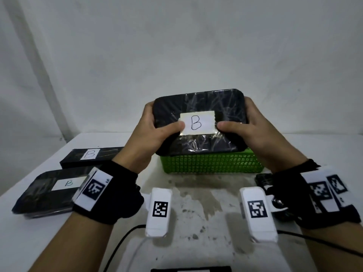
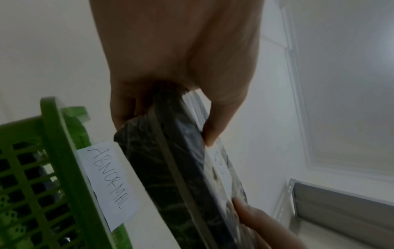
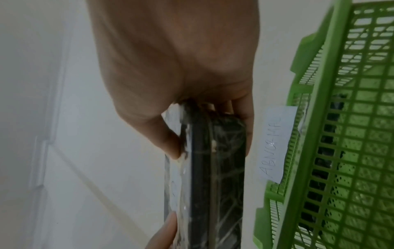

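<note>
A black tray wrapped in clear film, with a white label marked "B", is held tilted above a green mesh basket. My left hand grips its left end, thumb on top beside the label. My right hand grips the right end the same way. In the left wrist view the tray hangs beside the basket, which bears a paper label reading "ABNORMAL". The right wrist view shows the tray edge-on next to the basket.
Two more black wrapped trays marked "B" lie on the white table at the left. Another dark object sits behind my right wrist. Cables run along the table's near edge. A white wall stands close behind.
</note>
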Motion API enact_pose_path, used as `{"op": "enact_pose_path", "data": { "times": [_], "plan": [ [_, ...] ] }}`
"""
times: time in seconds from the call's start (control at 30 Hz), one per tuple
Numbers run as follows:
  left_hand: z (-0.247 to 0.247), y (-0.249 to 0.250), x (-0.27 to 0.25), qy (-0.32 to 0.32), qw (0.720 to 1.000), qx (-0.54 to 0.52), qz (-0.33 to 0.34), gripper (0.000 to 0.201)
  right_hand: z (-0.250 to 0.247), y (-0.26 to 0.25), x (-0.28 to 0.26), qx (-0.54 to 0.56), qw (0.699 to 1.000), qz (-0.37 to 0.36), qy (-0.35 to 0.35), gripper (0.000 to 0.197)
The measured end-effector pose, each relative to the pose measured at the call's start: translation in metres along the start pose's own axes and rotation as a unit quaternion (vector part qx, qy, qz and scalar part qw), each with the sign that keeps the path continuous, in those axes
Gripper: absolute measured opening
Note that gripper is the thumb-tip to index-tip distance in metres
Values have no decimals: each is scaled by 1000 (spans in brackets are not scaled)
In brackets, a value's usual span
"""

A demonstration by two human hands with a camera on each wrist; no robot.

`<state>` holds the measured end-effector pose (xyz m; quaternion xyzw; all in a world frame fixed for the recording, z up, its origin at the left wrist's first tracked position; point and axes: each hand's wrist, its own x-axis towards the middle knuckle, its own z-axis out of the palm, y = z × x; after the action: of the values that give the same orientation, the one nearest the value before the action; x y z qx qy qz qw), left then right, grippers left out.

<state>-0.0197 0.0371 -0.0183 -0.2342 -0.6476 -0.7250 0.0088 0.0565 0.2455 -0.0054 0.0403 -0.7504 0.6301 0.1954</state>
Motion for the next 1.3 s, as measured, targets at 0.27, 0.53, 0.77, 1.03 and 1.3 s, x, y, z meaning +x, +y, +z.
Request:
{"op": "enact_pose_path", "data": {
  "times": [0.27, 0.53, 0.77, 1.03, 1.3],
  "plan": [
    [2, 2, -2, 6, 998, 49, 35, 53, 0, 5, 3, 30, 999, 4, 13, 61],
    [1, 14, -9, -108, 975, -165, -101, 52, -12, 7, 4, -47, 996, -44, 64, 71],
    [24, 16, -17, -94, 993, 9, 68, 39, 6, -5, -7, -247, 965, -87, 1, 98],
    [21, 27, -15, -54, 998, -29, 5, 38, 18, -18, -18, -131, 975, -144, -103, 104],
    [13, 33, -18, -74, 990, -30, -118, 46, 28, -11, -20, -78, 978, -137, -134, 87]
  ]
}}
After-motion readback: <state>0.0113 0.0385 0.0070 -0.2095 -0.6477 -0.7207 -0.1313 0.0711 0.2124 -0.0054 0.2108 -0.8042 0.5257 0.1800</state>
